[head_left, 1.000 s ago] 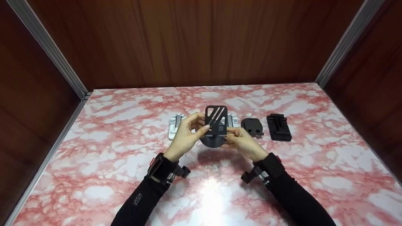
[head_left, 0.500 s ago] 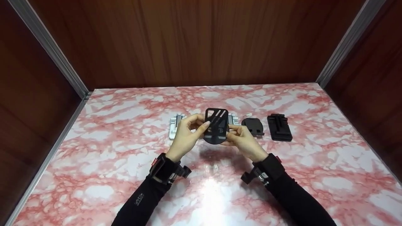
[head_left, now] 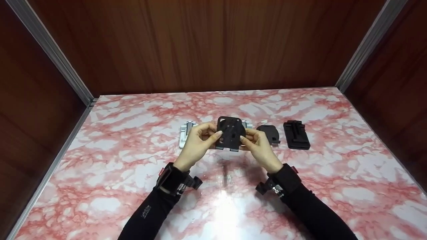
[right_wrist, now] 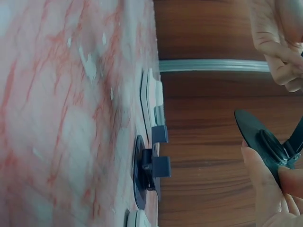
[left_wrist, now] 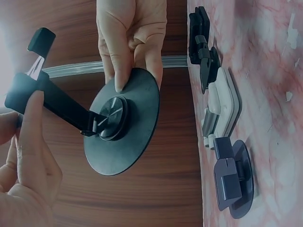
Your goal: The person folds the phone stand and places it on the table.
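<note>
Both hands hold a black phone stand (head_left: 228,130) up in front of the body, its slotted plate toward the head camera. My left hand (head_left: 196,143) pinches the plate's left edge between thumb and fingers. At the other side, my right hand (head_left: 262,146) grips the round base, which sits mostly behind the plate in the head view. The left wrist view shows the round base (left_wrist: 142,123) joined to the plate by a hinged arm (left_wrist: 68,106), and the right hand's fingers (left_wrist: 120,56) on the disc's rim.
On the marbled table, a white stand (head_left: 182,137) lies left and another white stand (head_left: 248,124) is partly hidden. A dark round-based stand (head_left: 268,131) and a black folded stand (head_left: 296,135) lie right. Another dark stand (left_wrist: 232,179) shows in the left wrist view.
The round base has swung up from below the plate to behind its right side. My right hand has turned with it; the left hand has stayed almost in place.
</note>
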Demonstrator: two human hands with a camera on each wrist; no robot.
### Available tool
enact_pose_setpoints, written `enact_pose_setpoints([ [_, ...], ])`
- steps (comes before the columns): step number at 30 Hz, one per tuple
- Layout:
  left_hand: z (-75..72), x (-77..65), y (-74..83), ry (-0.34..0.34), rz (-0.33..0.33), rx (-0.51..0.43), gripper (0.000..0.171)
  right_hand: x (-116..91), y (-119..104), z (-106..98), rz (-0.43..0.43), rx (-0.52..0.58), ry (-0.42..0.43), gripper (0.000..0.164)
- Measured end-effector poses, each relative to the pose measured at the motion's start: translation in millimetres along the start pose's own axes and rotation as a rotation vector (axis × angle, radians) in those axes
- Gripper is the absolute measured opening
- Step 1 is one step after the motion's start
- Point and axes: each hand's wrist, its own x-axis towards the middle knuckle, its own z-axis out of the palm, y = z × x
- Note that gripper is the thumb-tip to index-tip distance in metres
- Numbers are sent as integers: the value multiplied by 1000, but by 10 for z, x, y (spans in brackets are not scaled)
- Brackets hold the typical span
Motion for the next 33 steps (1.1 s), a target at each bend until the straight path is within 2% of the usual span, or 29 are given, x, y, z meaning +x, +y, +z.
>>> enact_pose_setpoints([
  [3, -11, 7, -5, -2, -35, -18, 9, 5, -9, 4, -47, -30, 11, 27],
  [9, -30, 14, -53, -12, -77, 13, 9, 17, -22, 13, -183, -120, 74, 20],
  [13, -35, 22, -85, -18, -89, 8, 8, 24, -22, 14, -259, -152, 104, 16],
  [20, -41, 25, -109, -46, -104, -1, 7, 3, -23, 0, -382, -175, 108, 12],
  [29, -44, 31, -131, -89, -102, -1, 8, 20, -3, -40, -587, -307, 161, 12],
  [33, -56, 27, -119, -113, -123, -8, 9, 23, 0, -42, -636, -334, 172, 13],
])
